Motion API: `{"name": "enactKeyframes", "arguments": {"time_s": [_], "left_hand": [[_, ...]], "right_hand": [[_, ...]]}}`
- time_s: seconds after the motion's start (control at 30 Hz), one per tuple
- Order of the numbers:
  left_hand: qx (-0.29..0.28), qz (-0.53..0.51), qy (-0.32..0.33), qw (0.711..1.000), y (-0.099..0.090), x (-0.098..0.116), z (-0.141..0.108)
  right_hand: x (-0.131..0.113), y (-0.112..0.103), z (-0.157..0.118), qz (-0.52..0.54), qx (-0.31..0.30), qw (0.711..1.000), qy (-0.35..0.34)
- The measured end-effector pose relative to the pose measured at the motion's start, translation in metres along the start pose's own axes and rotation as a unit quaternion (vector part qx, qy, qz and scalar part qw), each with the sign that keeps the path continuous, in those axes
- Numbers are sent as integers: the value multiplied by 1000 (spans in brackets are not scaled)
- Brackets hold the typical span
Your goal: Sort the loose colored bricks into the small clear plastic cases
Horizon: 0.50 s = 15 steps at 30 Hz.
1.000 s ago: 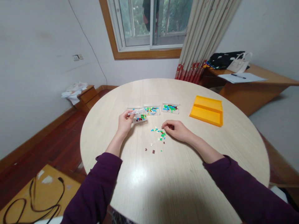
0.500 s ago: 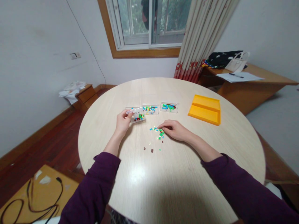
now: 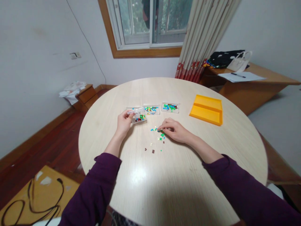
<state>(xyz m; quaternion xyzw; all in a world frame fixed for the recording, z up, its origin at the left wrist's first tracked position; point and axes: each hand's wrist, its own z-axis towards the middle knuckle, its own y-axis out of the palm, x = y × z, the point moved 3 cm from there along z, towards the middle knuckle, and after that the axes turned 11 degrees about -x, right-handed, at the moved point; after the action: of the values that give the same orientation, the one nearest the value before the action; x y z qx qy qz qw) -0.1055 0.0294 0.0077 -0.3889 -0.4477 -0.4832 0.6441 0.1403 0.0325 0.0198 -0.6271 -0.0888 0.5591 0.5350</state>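
My left hand point(image 3: 125, 121) grips a clear plastic box point(image 3: 143, 115), thumb on its near side. The box is tilted, with red, green and yellow bits in its lower part. Over the loose pile of small coloured pieces point(image 3: 161, 136) is my right hand point(image 3: 175, 129), its fingers bent and fingertips down at the pile. Whether a piece is between those fingertips is too small to make out. Two more clear boxes of mixed pieces, a middle box point(image 3: 151, 110) and a right box point(image 3: 170, 107), stand behind. Another clear box point(image 3: 130, 109) is partly hidden behind my left hand.
An open yellow case point(image 3: 208, 117) lies at the right of the round table point(image 3: 178, 182). A few stray pieces, including a brown square point(image 3: 153, 151), lie nearer me. A side desk point(image 3: 263, 84) with papers and a white bag point(image 3: 238, 62) stands at the right.
My right hand has shifted slightly left over the pile, its fingers more bent. My left hand and the box it holds have hardly moved.
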Motion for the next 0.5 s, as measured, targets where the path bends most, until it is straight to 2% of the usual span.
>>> {"name": "enactKeyframes", "arguments": {"time_s": [0.23,0.4,0.5], "left_hand": [[-3,19,10,1000,1,1,0],[-6,7,4,1000,0,-1,0],[-13,1,0,1000,1,-2,0]], "right_hand": [[-5,6,0,-23,-58,998,-23],[-5,2,-1,-19,-30,999,-17],[-5,3,-1,-25,-38,999,-19]]}}
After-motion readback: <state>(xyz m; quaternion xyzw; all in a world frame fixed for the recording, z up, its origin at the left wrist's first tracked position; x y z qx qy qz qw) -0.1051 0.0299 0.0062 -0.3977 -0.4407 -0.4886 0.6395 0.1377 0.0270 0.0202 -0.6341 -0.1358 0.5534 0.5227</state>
